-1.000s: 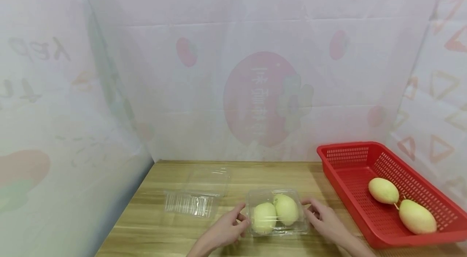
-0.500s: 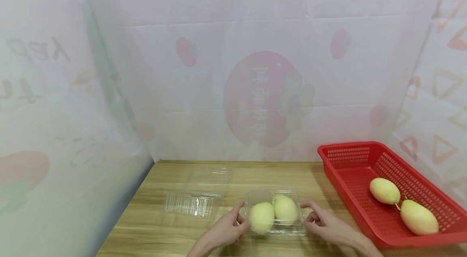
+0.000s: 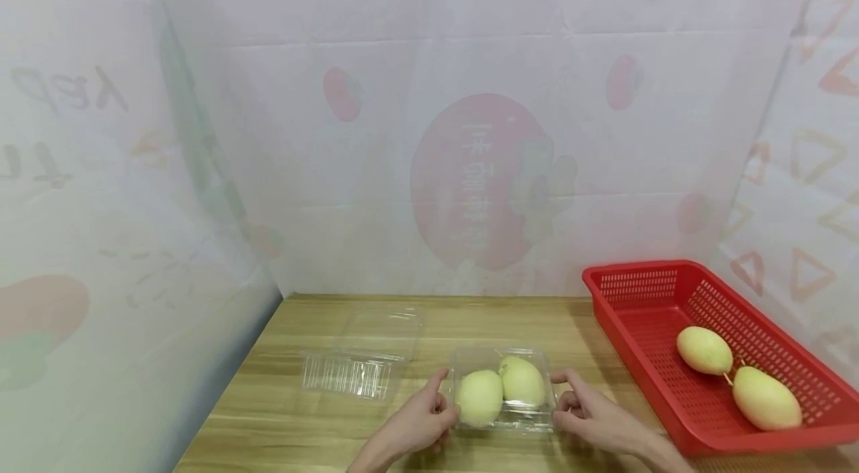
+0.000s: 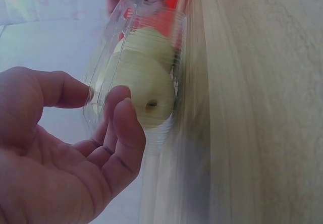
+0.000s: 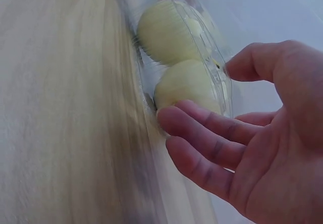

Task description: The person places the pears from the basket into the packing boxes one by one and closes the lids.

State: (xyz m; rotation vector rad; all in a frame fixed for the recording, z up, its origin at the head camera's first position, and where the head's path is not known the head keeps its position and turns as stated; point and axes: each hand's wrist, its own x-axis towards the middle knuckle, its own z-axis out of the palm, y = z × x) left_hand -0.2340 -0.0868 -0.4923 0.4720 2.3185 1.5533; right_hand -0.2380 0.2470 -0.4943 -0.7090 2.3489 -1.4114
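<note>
A clear plastic clamshell box (image 3: 510,424) holds two pale yellow pears, one pear (image 3: 479,398) at the left and the other pear (image 3: 522,382) at the right. Its lid lies over them. My left hand (image 3: 419,417) grips the box's left side; in the left wrist view the thumb is at the rim and the curled fingers (image 4: 128,133) lie along the wall below. On the opposite side my right hand (image 3: 590,417) pinches the rim, thumb (image 5: 252,62) on one face and fingers by the wall. Both hands sit near the front corners of the box.
Left of the box, another clear plastic clamshell (image 3: 379,339) lies spread open on the wooden table (image 3: 268,413). A red perforated basket (image 3: 631,361) stands at the right with two more pears (image 3: 765,398) inside. A printed white curtain (image 3: 376,234) closes off the back.
The box with its two pears has shifted slightly to the left. My right hand has moved left with it and drawn its fingers in against the side. The basket stays put.
</note>
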